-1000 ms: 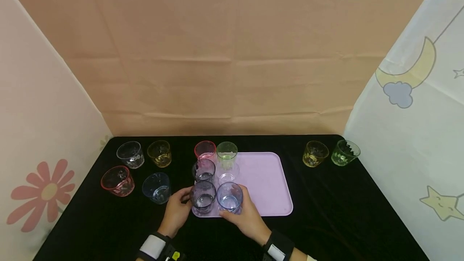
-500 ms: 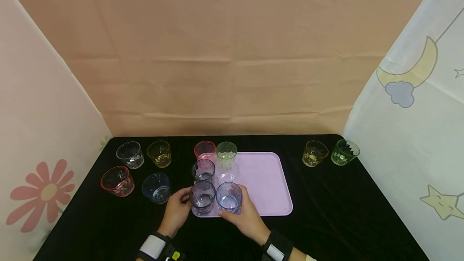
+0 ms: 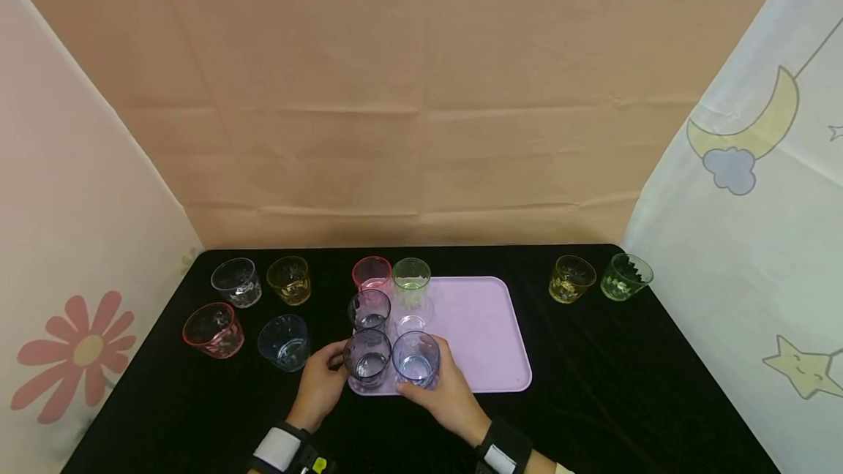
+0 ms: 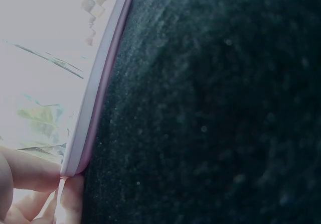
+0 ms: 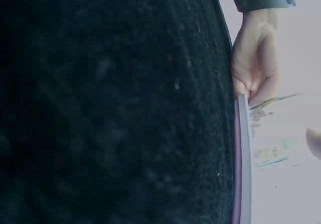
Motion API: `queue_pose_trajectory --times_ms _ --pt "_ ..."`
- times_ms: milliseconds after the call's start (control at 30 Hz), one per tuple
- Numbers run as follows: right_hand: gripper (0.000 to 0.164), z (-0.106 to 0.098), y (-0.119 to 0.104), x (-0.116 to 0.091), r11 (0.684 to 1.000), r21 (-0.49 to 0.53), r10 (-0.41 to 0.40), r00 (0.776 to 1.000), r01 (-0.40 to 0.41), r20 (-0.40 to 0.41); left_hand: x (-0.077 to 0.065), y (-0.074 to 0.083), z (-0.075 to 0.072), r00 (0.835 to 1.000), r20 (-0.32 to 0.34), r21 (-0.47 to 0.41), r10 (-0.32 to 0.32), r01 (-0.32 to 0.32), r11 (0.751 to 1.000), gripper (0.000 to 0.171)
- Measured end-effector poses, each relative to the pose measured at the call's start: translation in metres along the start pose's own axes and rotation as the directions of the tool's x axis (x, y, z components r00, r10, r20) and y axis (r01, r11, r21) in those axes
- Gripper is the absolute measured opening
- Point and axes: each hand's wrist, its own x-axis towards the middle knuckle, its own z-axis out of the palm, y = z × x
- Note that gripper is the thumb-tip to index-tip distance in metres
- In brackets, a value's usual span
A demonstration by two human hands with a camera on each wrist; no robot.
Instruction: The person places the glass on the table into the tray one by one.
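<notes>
My right hand [image 3: 448, 393] holds a light-blue glass [image 3: 416, 358] at the front of the pink tray [image 3: 481, 328]. At the tray's front left corner my left hand [image 3: 320, 379] pinches the rim, beside a grey glass [image 3: 367, 358]; the left wrist view shows its fingers [image 4: 30, 169] on that corner. Behind stand another grey glass [image 3: 370, 310], a red-rimmed glass [image 3: 372, 272] and a green glass [image 3: 412, 274]. A faint clear glass seems to stand between the green and light-blue ones. In the right wrist view, one right fingertip [image 5: 314, 141] shows above the tray.
Left of the tray on the black cloth [image 3: 579, 401] are a clear glass [image 3: 238, 282], a yellow glass [image 3: 290, 280], a red glass [image 3: 214, 330] and a blue glass [image 3: 285, 342]. Far right stand a yellow glass [image 3: 572, 279] and a green glass [image 3: 626, 277].
</notes>
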Motion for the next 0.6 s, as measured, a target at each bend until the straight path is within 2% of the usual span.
queue_pose_trajectory --times_ms 200,600 --pt "0.086 -0.0003 0.0019 0.0001 1.000 0.012 -0.005 1.000 0.005 0.002 0.0000 0.0009 -0.0002 1.000 0.006 -0.006 -0.004 0.004 1.000 0.033" --pt "0.083 0.0014 0.0025 0.0006 1.000 0.005 -0.025 1.000 0.025 0.010 -0.0007 0.0023 -0.0006 1.000 0.000 0.010 -0.013 0.013 1.000 0.034"
